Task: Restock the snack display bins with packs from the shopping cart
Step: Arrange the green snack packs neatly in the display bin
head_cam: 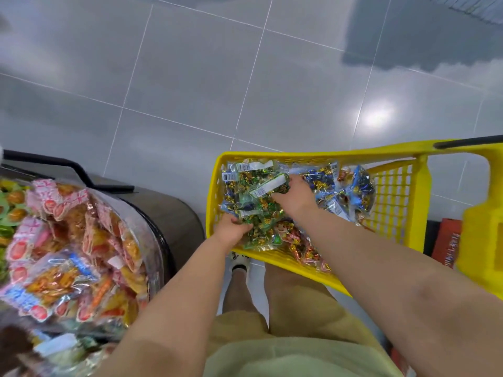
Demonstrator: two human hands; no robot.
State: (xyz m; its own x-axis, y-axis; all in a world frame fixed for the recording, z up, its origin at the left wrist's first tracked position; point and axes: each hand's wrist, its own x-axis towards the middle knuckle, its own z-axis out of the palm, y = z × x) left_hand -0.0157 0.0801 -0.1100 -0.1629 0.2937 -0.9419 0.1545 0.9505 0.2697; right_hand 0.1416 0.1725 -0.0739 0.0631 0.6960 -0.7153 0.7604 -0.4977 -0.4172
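Note:
A yellow plastic shopping cart basket (pixel 394 197) stands in front of me, filled with green snack packs (pixel 253 186), blue snack packs (pixel 351 191) and red-orange packs (pixel 302 243). Both my hands are inside it. My left hand (pixel 231 229) grips the near edge of a bundle of green packs. My right hand (pixel 294 197) curls its fingers round the same green bundle from the far side. At the left, a round clear display bin (pixel 152 229) holds pink and orange snack packs (pixel 81 240).
The display stand has a dark grey base and a black rail (pixel 81 172) at the left. A second bin with green and orange items (pixel 11 208) shows at the far left edge. Grey tiled floor lies beyond. A red box (pixel 446 240) sits under the cart's yellow frame.

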